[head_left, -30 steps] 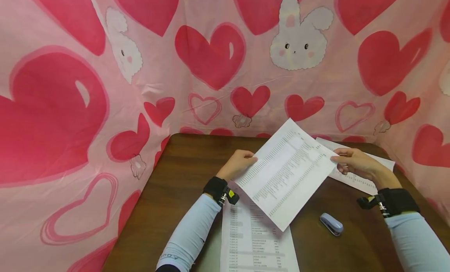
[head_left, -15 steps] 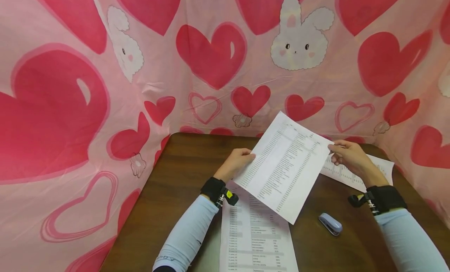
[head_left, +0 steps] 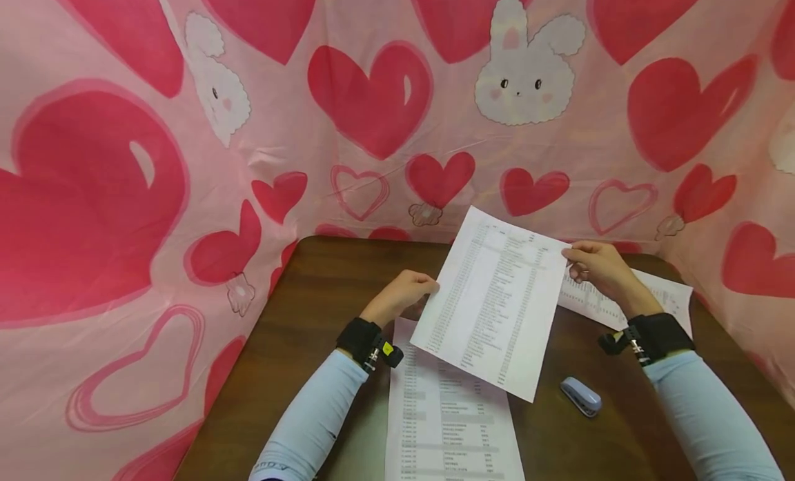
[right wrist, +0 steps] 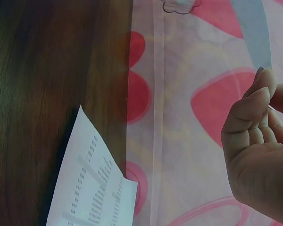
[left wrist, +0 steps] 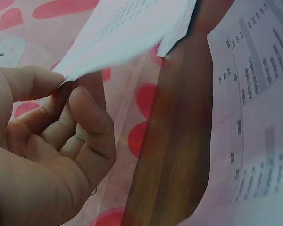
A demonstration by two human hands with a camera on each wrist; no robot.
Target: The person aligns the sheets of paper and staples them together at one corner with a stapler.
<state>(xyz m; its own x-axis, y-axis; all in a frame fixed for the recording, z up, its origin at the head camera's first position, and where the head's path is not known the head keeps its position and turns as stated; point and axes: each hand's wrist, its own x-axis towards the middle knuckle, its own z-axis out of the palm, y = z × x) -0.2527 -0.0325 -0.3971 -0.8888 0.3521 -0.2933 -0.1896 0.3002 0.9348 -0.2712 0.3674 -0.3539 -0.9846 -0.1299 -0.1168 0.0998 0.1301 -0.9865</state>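
Held up off the dark brown wooden tabletop (head_left: 310, 308), tilted and slightly slanted, a white printed sheet of paper with columns of small text (head_left: 497, 301), pinched at two opposite edges so it hangs flat and taut enough to be read or lined up. Left hand (head_left: 400, 296) closed on the sheet's left edge, thumb and curled fingers nipping the paper's margin, as the left wrist view shows with the edge caught between thumb (left wrist: 23, 82) and forefinger. Right hand (head_left: 593, 263) gripping the sheet's upper right corner, fingertips (right wrist: 259, 94) pressed together on a thin edge of paper seen from the right wrist. Lying flat beneath the raised sheet, at the near edge of the tabletop, a second white printed page with grey shaded rows (head_left: 450, 426), probably kept square to the body as the place for sorting or stacking. Toward the far right corner of the tabletop, partly behind the right wrist, a third white printed page (head_left: 664, 298), set aside at an angle, apart from the near one. Near the right forearm, on bare wood just beside the raised sheet's lower corner, a small pale blue stapler (head_left: 580, 396), within easy reach of the right hand. Behind the tabletop, a pink cloth backdrop with red hearts and white rabbits (head_left: 373, 101).
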